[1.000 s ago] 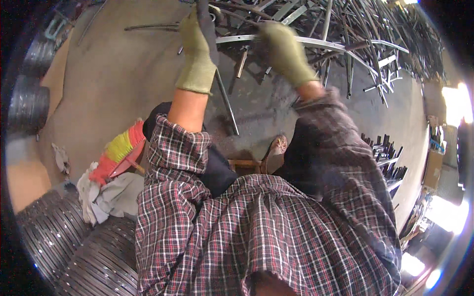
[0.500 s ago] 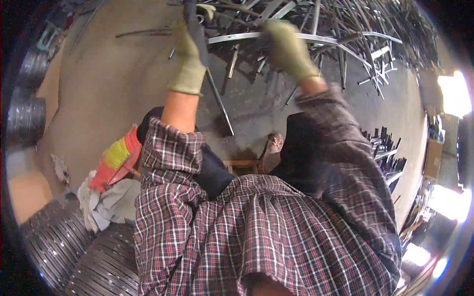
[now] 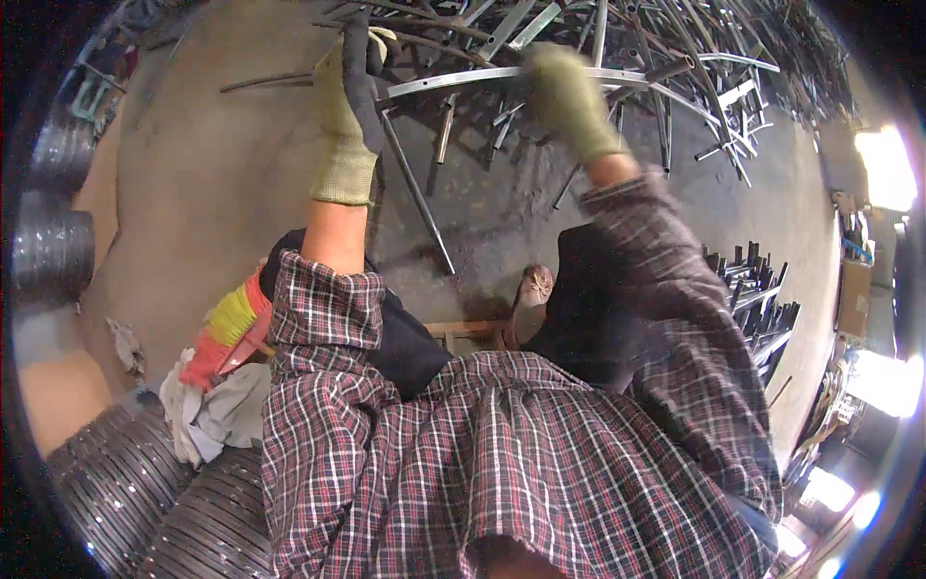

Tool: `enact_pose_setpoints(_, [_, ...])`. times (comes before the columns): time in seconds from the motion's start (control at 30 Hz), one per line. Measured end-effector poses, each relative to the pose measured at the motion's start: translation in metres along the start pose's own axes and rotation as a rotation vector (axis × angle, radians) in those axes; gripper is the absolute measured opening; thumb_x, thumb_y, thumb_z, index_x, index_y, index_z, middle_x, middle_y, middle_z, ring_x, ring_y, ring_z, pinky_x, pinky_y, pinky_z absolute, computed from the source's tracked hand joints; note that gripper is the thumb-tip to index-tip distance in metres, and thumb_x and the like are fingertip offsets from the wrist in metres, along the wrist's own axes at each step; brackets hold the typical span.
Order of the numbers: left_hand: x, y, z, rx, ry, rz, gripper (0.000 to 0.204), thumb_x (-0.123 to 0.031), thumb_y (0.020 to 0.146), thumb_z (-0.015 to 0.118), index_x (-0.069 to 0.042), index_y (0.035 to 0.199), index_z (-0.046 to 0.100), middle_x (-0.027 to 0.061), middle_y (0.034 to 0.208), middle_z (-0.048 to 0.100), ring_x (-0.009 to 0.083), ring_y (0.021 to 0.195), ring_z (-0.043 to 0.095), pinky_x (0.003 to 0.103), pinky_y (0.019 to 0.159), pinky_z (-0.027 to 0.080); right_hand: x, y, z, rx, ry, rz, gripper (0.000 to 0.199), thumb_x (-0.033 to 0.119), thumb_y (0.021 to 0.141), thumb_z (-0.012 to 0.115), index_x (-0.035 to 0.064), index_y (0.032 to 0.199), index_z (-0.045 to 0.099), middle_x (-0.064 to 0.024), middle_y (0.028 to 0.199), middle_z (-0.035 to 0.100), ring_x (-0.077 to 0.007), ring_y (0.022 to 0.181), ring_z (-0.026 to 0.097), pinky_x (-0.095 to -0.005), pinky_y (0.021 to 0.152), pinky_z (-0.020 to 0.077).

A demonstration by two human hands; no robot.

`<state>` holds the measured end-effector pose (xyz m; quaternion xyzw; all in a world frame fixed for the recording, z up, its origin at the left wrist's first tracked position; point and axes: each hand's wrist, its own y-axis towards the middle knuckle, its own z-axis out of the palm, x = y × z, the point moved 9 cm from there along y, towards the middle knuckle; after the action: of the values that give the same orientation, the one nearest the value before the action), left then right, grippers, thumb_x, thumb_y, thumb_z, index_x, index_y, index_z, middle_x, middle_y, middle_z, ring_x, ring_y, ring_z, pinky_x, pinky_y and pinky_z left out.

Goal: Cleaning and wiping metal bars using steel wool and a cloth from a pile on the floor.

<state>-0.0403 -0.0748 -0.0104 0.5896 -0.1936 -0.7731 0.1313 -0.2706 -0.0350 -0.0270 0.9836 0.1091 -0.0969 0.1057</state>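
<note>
My left hand (image 3: 347, 106), in a green knitted glove with a dark palm, is raised over the far floor. Its palm faces right; the thumb and the bent fingers look apart, with nothing visible between them. Close beside that palm is the near end of a curved silver metal tube (image 3: 453, 81). My right hand (image 3: 569, 101), gloved in green too, is smeared by motion over the same tube, hiding part of it. Whether it grips the tube cannot be seen. A thin straight tube (image 3: 415, 188) slants down the floor from beside my left hand.
A tangled heap of metal tubes (image 3: 704, 72) fills the far right. More dark tubes (image 3: 762, 299) are bundled near my right knee. Black ribbed coils (image 3: 116, 473) lie at lower left, with a grey cloth (image 3: 227, 410) and a red-and-yellow object (image 3: 231, 323) by them.
My left hand has shifted slightly left and nearer, and its palm shows more. The curved tube appears a little further left. My right hand stays in about the same place, still blurred.
</note>
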Motion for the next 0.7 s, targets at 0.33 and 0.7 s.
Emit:
enact_pose_setpoints(0.33, [-0.002, -0.014, 0.022, -0.015, -0.025, -0.27, 0.037, -0.035, 0.099, 0.044, -0.009, 0.076, 0.057, -0.0014, 0.075, 0.054, 0.0064, 0.068, 0.042, 0.021, 0.062, 0.034, -0.053, -0.029, -0.019, -0.197, 0.179, 0.016, 0.016, 0.014, 0.08, 0.063, 0.0072, 0.094, 0.067, -0.0129, 0.087, 0.067, -0.032, 0.083, 0.066, -0.0404, 0.073, 0.054])
enact_pose_setpoints(0.7, [0.003, -0.014, 0.013, 0.015, -0.199, -0.177, 0.039, -0.032, 0.099, 0.043, -0.01, 0.067, 0.044, 0.0034, 0.073, 0.052, 0.0137, 0.069, 0.048, 0.026, 0.063, 0.037, 0.112, 0.016, -0.028, -0.216, 0.289, -0.198, 0.037, 0.005, 0.064, 0.071, 0.0069, 0.099, 0.062, -0.0132, 0.096, 0.063, -0.0304, 0.097, 0.062, -0.0375, 0.081, 0.0528])
